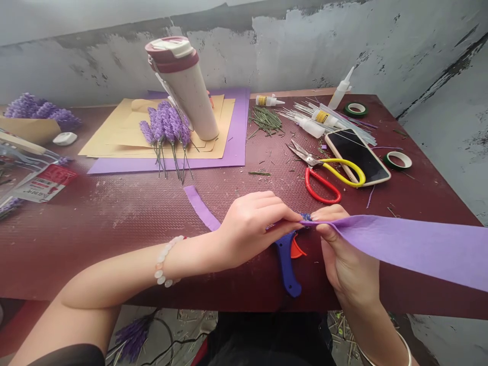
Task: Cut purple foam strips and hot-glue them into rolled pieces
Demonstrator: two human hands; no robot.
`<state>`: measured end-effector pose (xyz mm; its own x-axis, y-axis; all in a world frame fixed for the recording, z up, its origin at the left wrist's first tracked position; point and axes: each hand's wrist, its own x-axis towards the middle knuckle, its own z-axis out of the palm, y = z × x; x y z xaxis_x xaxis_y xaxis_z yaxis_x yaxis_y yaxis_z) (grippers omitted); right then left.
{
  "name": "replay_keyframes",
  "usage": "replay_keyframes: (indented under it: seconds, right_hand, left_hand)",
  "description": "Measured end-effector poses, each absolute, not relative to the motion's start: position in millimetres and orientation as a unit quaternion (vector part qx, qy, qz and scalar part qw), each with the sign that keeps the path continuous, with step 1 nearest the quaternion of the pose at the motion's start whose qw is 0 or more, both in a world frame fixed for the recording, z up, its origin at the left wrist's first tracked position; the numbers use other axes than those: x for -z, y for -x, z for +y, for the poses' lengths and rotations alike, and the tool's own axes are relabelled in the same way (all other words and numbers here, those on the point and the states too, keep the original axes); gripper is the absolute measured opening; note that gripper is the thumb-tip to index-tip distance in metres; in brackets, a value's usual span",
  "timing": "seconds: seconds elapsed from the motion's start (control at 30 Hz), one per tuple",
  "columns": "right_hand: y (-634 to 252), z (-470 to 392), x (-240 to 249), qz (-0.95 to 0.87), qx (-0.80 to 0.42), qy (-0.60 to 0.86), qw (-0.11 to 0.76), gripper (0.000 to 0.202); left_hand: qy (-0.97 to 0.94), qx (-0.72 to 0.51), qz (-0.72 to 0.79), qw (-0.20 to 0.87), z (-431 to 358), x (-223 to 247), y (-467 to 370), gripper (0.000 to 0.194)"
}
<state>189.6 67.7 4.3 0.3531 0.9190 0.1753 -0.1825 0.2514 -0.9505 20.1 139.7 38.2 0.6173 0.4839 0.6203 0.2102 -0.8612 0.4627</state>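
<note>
A long purple felt-like strip (pixel 412 244) is pinched between the fingers of both my hands and runs off past the right edge of the view. My left hand (pixel 247 229) grips its narrow, folded end from the left. Close beside it, my right hand (pixel 353 267) holds the strip between thumb and fingers. Under my hands lies a blue glue gun (pixel 285 264) with an orange trigger, its upper part mostly hidden. Another purple length (pixel 201 207) shows on the table behind my left wrist; whether it joins the held strip I cannot tell.
Red-and-yellow-handled scissors (pixel 310 161) lie open near a phone (pixel 358 152). Glue bottles (pixel 341 89), green tape rolls (pixel 397 160) and cut stems (pixel 267 119) lie behind. A tumbler (pixel 186 91) and lavender bunch (pixel 168 124) rest on paper sheets (pixel 110 134).
</note>
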Motion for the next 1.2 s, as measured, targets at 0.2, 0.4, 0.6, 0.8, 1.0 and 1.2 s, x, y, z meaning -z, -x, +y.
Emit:
replay_keyframes:
  seconds: [0.2, 0.4, 0.6, 0.8, 1.0, 1.2]
  right_hand:
    - [-189.3, 66.9, -4.4, -0.411, -0.390, 0.462, 0.682, 0.007]
    - [-187.9, 68.0, -5.7, -0.407, -0.394, 0.464, 0.681, 0.007]
    - [-188.8, 68.8, -7.2, -0.388, -0.394, 0.461, 0.694, 0.009]
    - [-189.6, 66.0, -3.8, -0.429, -0.389, 0.470, 0.666, 0.004]
    - [-184.8, 66.2, -6.2, -0.421, -0.397, 0.455, 0.677, 0.004]
    - [-183.5, 65.6, -8.1, -0.390, -0.409, 0.431, 0.703, 0.006]
  left_hand:
    - [-0.877, -0.391, 0.204, 0.193, 140.1, -39.0, -21.1, 0.009]
    - [-0.873, -0.382, 0.216, 0.212, 139.1, -41.8, -20.4, 0.006]
    - [-0.880, -0.367, 0.224, 0.202, 140.5, -40.3, -20.6, 0.012]
    - [-0.891, -0.345, 0.215, 0.203, 140.6, -36.1, -20.2, 0.021]
    - [-0.895, -0.370, 0.190, 0.161, 136.0, -40.5, -19.4, 0.016]
    - [-0.898, -0.375, 0.183, 0.141, 135.6, -41.1, -19.7, 0.020]
